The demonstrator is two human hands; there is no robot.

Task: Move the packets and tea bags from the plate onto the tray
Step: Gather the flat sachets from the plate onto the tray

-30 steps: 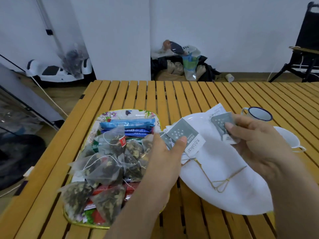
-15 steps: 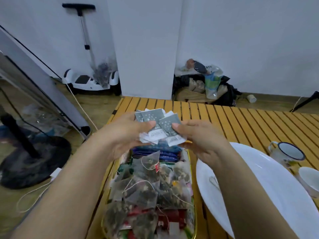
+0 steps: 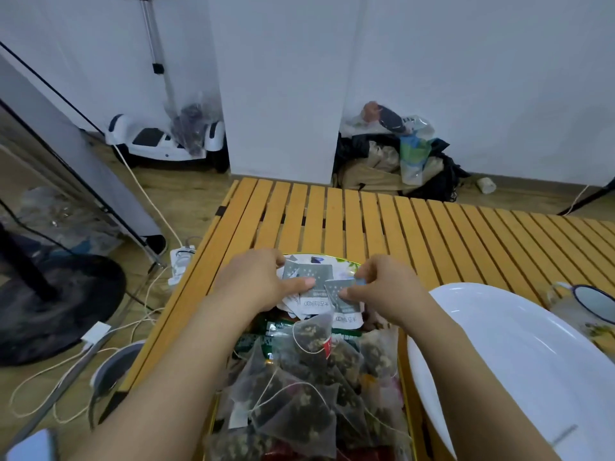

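My left hand (image 3: 263,282) and my right hand (image 3: 386,287) both pinch a bunch of small grey-and-white packets (image 3: 319,291) low over the far end of the floral tray (image 3: 346,262). The tray holds a heap of mesh pyramid tea bags (image 3: 309,384) with strings, over green and red sachets (image 3: 266,331). A large white plate (image 3: 519,367) lies to the right of the tray; its visible surface is bare apart from a faint string mark near the bottom.
The slatted yellow wooden table (image 3: 382,224) stretches far and right. An enamel mug (image 3: 589,299) stands beyond the plate at right. Cables and a power strip (image 3: 181,261) lie on the floor left of the table, near a black fan base (image 3: 50,304).
Both hands carried the grey packets from the plate leftward, then lowered them onto the tray's far end. The view swung left and down.
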